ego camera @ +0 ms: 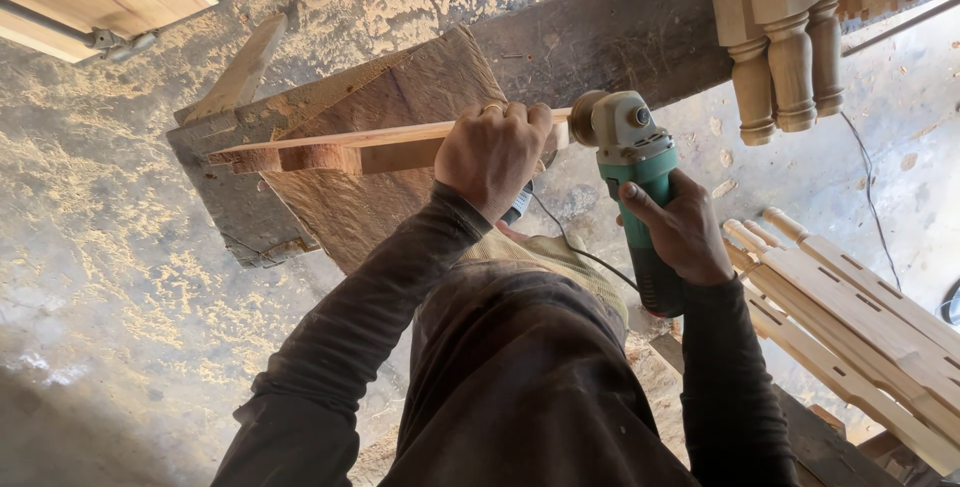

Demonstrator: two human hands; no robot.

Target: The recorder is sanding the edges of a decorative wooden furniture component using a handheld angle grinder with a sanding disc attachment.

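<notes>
Head view looks down on a sawdust-strewn concrete floor (100, 247) and a dark, worn wooden workbench (620, 37). At two o'clock hang pale turned wooden legs (790, 57); at four o'clock lies a stack of slotted pale wooden rails (870, 327). The thin, pale wooden strip (340, 137) runs from nine o'clock to centre; it looks light, springy and snappable, best gripped near the worked end. The left hand (493, 155) is clenched around it there. The right hand (685, 230) wraps the teal-bodied angle grinder (640, 187), its disc touching the strip's end.

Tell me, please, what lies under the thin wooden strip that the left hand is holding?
Under the thin wooden strip sits a short wood block on a rough slab. The left hand hides the strip's part beneath it.
</notes>
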